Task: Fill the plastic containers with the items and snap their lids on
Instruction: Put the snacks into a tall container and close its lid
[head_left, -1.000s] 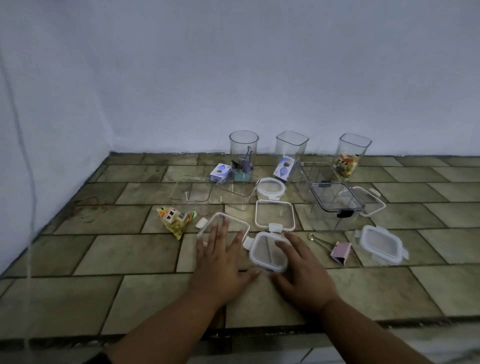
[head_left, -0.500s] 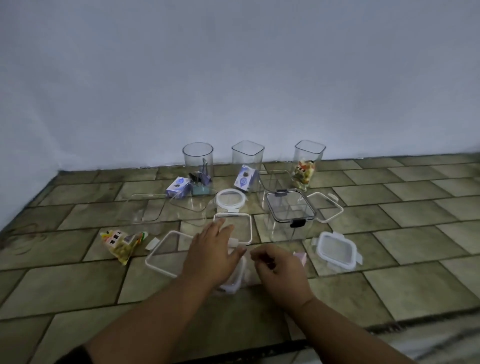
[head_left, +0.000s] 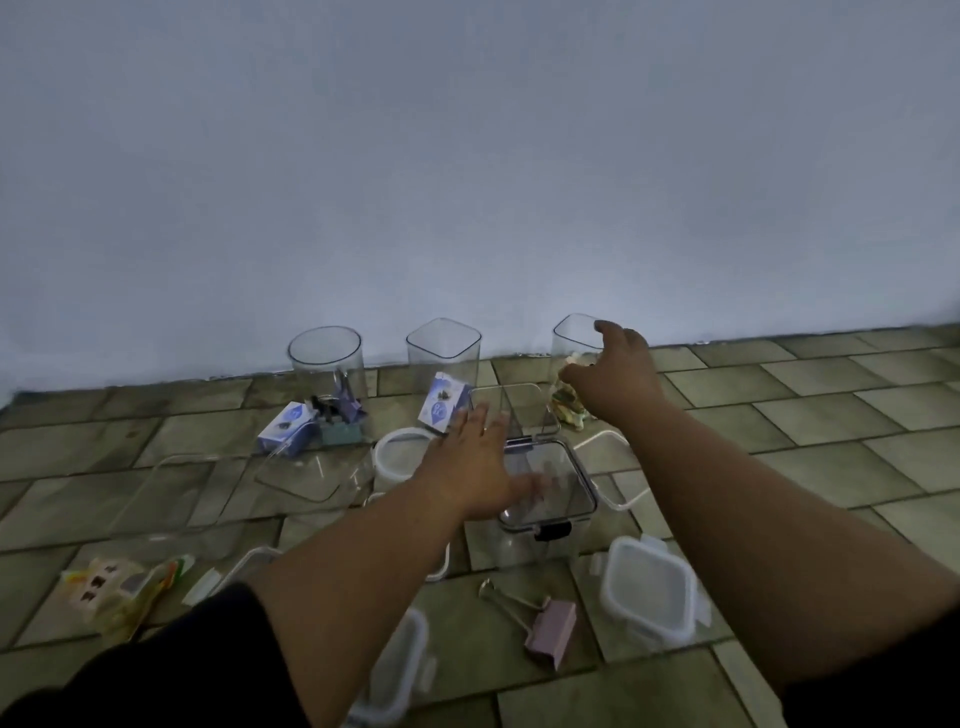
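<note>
Three tall clear containers stand along the wall: a round one (head_left: 324, 358) with binder clips inside, a square one (head_left: 444, 348), and a right one (head_left: 569, 332) holding snack packets. My right hand (head_left: 618, 376) reaches the right one, thumb across its front and index finger at its rim, fingers spread. My left hand (head_left: 475, 462) hovers flat with straight fingers over the dark-rimmed lidded box (head_left: 556, 512), its fingertips near an empty clear container (head_left: 519, 405). A pink binder clip (head_left: 550, 629) and a yellow snack packet (head_left: 111, 595) lie near me.
Two blue-white small boxes (head_left: 441, 408) (head_left: 288, 428) lie by the tall containers. A round lid (head_left: 397, 452), low clear tubs (head_left: 301, 475), a white-rimmed lidded box (head_left: 649, 592) and another small lidded box (head_left: 400, 670) sit on the tiled counter (head_left: 831, 467). The wall is close behind.
Both hands left the small box near me and stretched forward: the right one to the far right tall container, the left one over the dark-rimmed box. The camera tilted up.
</note>
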